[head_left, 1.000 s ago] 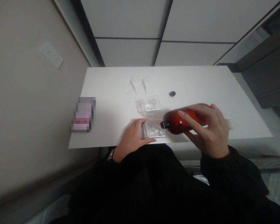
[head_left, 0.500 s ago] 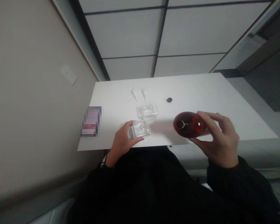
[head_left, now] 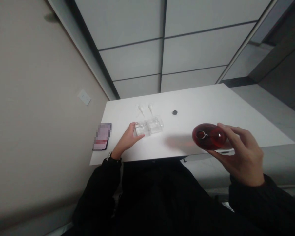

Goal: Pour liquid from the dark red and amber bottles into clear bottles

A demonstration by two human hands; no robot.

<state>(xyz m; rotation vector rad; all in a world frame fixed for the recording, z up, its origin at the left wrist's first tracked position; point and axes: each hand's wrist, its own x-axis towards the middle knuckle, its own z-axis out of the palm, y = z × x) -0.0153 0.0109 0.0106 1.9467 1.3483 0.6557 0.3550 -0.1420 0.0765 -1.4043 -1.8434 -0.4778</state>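
**Amber bottle in the right hand, clear box under the left**

The right hand (head_left: 238,157) grasps an amber bottle (head_left: 208,136) near the front right edge of the white table (head_left: 211,108). The fingers curl around the far side of the bottle and the thumb is on the near side, so the grip is closed around its body. The bottle stands about upright, and its open mouth faces the camera; the small neck shows as a ring in the middle of the red-brown glass. A reddish glow lies on the table just to the left of the bottle. I cannot tell if the bottom of the bottle touches the table or is a little above it.

The left hand (head_left: 126,139) is at a clear box (head_left: 141,128) on the left part of the table. The fingers bend around the left end of this box and hold it. A second clear box (head_left: 155,125) is just beside the first one, on its right side, and the two seem to touch.

Behind the boxes, two small white nozzles (head_left: 145,109) lie side by side on the table. A small dark cap (head_left: 174,112) lies alone, to the right of the nozzles and well apart from the bottle. A phone (head_left: 102,136) lies at the left edge of the table, near the left wrist. Both arms are in black sleeves. A beige wall with a white switch plate (head_left: 84,97) is on the left side.
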